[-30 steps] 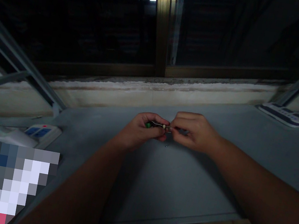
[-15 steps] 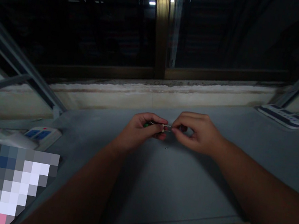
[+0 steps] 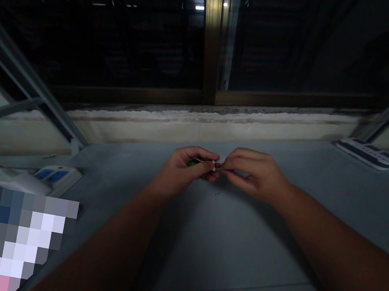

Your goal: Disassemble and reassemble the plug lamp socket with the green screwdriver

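Observation:
My left hand (image 3: 181,169) is closed around a small part with a green section (image 3: 192,163) and a pale end (image 3: 214,167). Two thin metal prongs (image 3: 218,169) stick out of that end to the right. Fingertips of my right hand (image 3: 255,172) are pinched at the far tips of the prongs. Most of the small part is covered by my left fingers, so its kind is unclear. A tiny shiny bit (image 3: 217,194) lies on the grey tabletop (image 3: 233,242) just below my hands.
On the left is a power strip (image 3: 67,180) with a white plug or adapter (image 3: 18,181) on it. Another power strip (image 3: 368,153) lies at the back right. Slanted metal frames flank the desk, and a window (image 3: 131,34) stands behind it. The lower left corner is blurred out.
My right fingertips have shifted slightly left along the prongs, closer to my left hand, leaving less of the metal showing. My left hand keeps its grip.

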Demonstrator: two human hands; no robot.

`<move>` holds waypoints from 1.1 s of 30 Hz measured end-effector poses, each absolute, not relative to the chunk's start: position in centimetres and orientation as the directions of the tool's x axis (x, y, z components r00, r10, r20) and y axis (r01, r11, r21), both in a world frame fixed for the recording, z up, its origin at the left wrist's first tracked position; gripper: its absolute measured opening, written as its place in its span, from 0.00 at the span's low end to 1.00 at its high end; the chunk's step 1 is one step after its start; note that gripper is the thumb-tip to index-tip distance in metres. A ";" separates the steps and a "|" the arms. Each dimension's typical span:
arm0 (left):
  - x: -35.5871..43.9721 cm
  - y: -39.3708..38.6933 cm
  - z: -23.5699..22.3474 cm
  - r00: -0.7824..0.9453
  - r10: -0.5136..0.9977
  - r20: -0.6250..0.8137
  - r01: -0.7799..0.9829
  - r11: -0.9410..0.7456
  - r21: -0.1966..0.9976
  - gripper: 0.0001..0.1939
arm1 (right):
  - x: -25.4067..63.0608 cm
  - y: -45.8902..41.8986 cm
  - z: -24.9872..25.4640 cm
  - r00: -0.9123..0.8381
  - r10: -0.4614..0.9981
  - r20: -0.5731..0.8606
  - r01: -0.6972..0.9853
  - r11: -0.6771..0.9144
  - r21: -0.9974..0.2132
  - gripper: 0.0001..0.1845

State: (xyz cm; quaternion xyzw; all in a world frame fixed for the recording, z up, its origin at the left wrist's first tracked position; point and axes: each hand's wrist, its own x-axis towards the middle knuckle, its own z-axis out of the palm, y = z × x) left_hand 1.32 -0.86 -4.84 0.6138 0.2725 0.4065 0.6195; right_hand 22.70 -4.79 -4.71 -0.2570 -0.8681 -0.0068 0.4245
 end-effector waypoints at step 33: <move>1.4 -0.9 -5.0 0.510 0.835 0.208 -0.211 -0.113 0.971 0.16 | 23.0 -5.0 -4.4 -0.532 0.404 0.744 0.492 0.863 -0.116 0.05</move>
